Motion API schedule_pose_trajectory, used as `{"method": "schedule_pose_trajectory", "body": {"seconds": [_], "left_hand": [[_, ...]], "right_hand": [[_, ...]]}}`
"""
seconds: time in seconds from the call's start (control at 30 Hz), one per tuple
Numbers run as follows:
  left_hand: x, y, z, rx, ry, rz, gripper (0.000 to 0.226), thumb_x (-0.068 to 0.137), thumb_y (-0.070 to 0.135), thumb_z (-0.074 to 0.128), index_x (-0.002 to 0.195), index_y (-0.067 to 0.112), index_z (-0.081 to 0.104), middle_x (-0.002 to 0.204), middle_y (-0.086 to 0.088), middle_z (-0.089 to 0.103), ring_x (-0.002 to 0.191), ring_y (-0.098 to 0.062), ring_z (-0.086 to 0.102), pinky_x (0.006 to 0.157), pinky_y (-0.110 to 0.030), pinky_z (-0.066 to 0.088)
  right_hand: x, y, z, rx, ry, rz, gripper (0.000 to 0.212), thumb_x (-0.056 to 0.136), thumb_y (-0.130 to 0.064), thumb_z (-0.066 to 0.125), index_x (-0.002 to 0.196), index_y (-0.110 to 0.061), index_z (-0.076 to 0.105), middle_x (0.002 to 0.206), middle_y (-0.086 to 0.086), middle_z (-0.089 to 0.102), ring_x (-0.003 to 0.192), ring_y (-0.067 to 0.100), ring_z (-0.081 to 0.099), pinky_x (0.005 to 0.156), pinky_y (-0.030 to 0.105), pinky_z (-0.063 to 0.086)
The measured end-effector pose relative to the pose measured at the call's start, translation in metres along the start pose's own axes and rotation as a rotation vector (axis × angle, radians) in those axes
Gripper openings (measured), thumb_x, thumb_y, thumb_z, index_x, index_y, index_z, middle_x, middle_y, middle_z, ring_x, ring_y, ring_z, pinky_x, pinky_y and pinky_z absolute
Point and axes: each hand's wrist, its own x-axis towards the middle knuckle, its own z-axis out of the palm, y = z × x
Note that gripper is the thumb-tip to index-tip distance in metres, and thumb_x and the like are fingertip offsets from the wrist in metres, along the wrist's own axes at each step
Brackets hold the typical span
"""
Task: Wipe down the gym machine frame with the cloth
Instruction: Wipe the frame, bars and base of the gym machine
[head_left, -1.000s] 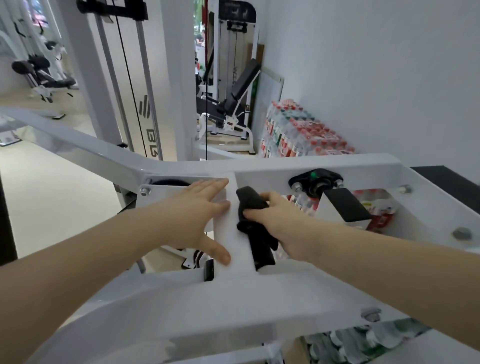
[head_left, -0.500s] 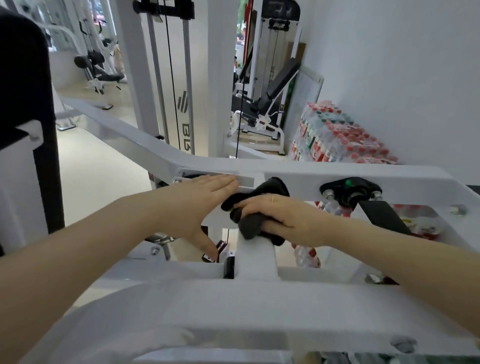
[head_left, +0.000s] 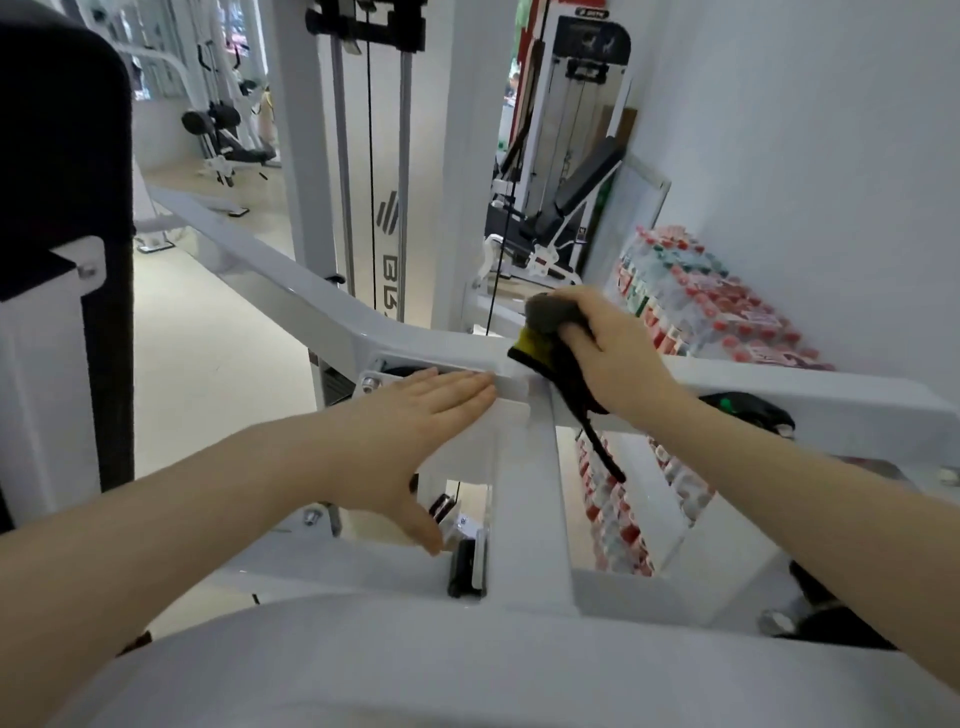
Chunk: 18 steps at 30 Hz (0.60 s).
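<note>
Frame: we see a white gym machine frame (head_left: 810, 387) whose horizontal crossbar runs from upper left to right, with a white centre bar (head_left: 527, 499) reaching from it toward us.
Right hand: our right hand (head_left: 615, 345) sits on top of the crossbar where the centre bar joins it; its fingers (head_left: 576, 332) are curled round the cloth and grip it.
Cloth: the dark cloth (head_left: 553, 317) is bunched under the right hand and lies against the top of the crossbar; we see a yellow patch at its left edge, and a black tail hangs over the crossbar's near side, beside the centre bar.
Left hand: our left hand (head_left: 415, 415) lies flat on the frame just left of the centre bar, fingers straight and pressed together and pointing toward the cloth, thumb spread downward; it holds nothing.
Hardware: a bolt (head_left: 370, 383) sits just beyond the left hand's fingertips, and a black fitting (head_left: 748, 410) shows on the crossbar behind the right forearm.
Surroundings: we note a black pad (head_left: 57, 156) at far left, stacked packs of bottled water (head_left: 696, 301) against the white wall, and an incline bench (head_left: 571, 197) behind.
</note>
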Motion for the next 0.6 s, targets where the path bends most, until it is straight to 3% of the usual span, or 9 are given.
{"method": "schedule_pose_trajectory", "body": {"seconds": [0.07, 0.13, 0.2, 0.3, 0.37, 0.43, 0.5, 0.6], "left_hand": [[0.0, 0.001, 0.0, 0.018, 0.001, -0.002, 0.126, 0.064, 0.067, 0.065, 0.142, 0.023, -0.023, 0.137, 0.016, -0.035, 0.127, 0.003, -0.03, 0.101, -0.015, -0.025], [0.0, 0.002, 0.001, 0.034, 0.001, -0.001, 0.125, 0.066, 0.067, 0.065, 0.142, 0.023, -0.024, 0.136, 0.016, -0.035, 0.127, 0.003, -0.029, 0.101, -0.015, -0.025], [-0.001, 0.002, 0.001, 0.049, 0.005, -0.002, 0.123, 0.067, 0.066, 0.064, 0.141, 0.023, -0.025, 0.135, 0.016, -0.037, 0.125, 0.004, -0.032, 0.096, -0.012, -0.03], [-0.001, 0.002, 0.0, 0.064, 0.0, -0.006, 0.12, 0.069, 0.066, 0.062, 0.132, 0.026, -0.032, 0.132, 0.017, -0.039, 0.121, 0.005, -0.037, 0.09, -0.007, -0.033], [-0.001, 0.003, 0.001, 0.074, -0.002, -0.012, 0.116, 0.071, 0.066, 0.06, 0.128, 0.027, -0.033, 0.132, 0.017, -0.04, 0.12, 0.004, -0.037, 0.088, -0.006, -0.034], [-0.001, 0.003, 0.002, 0.067, -0.001, -0.016, 0.112, 0.075, 0.065, 0.057, 0.134, 0.026, -0.03, 0.135, 0.016, -0.038, 0.122, 0.005, -0.035, 0.088, -0.006, -0.033], [-0.002, 0.004, 0.0, 0.031, 0.009, -0.036, 0.102, 0.082, 0.06, 0.051, 0.142, 0.025, -0.023, 0.141, 0.016, -0.033, 0.125, 0.006, -0.031, 0.091, -0.006, -0.03], [-0.004, 0.004, -0.002, 0.086, 0.038, -0.076, 0.086, 0.091, 0.05, 0.045, 0.145, 0.023, -0.017, 0.152, 0.009, -0.023, 0.137, -0.001, -0.02, 0.105, -0.014, -0.019]], "right_hand": [[0.01, 0.007, 0.022, -0.042, -0.255, -0.087, 0.031, 0.095, -0.004, 0.044, 0.123, -0.011, 0.056, 0.117, 0.005, 0.06, 0.106, 0.018, 0.054, 0.094, 0.026, 0.04], [0.015, 0.021, 0.031, -0.121, -0.299, -0.158, 0.031, 0.094, -0.003, 0.046, 0.122, -0.01, 0.058, 0.119, 0.009, 0.062, 0.109, 0.023, 0.055, 0.096, 0.026, 0.038], [0.022, 0.031, 0.025, -0.126, -0.273, -0.145, 0.032, 0.093, -0.002, 0.048, 0.122, -0.009, 0.059, 0.12, 0.009, 0.062, 0.112, 0.024, 0.054, 0.094, 0.017, 0.032], [0.018, 0.028, 0.014, -0.047, -0.347, -0.037, 0.03, 0.095, -0.006, 0.046, 0.119, -0.018, 0.059, 0.116, 0.001, 0.062, 0.109, 0.018, 0.054, 0.091, 0.017, 0.035], [0.006, 0.022, 0.007, 0.145, -0.421, 0.103, 0.026, 0.098, -0.011, 0.042, 0.108, -0.029, 0.059, 0.104, -0.006, 0.062, 0.099, 0.013, 0.056, 0.085, 0.019, 0.043], [-0.011, 0.017, -0.008, 0.271, -0.357, 0.216, 0.027, 0.099, -0.013, 0.041, 0.099, -0.035, 0.056, 0.096, -0.012, 0.06, 0.093, 0.009, 0.056, 0.078, 0.014, 0.045], [-0.034, 0.011, -0.018, 0.188, -0.327, 0.141, 0.025, 0.096, -0.012, 0.047, 0.1, -0.035, 0.056, 0.096, -0.015, 0.057, 0.09, -0.004, 0.051, 0.077, 0.005, 0.039], [-0.069, -0.012, -0.015, 0.135, -0.452, -0.183, 0.02, 0.087, -0.012, 0.062, 0.102, -0.025, 0.067, 0.105, -0.009, 0.052, 0.095, -0.009, 0.047, 0.086, -0.001, 0.031]]}}
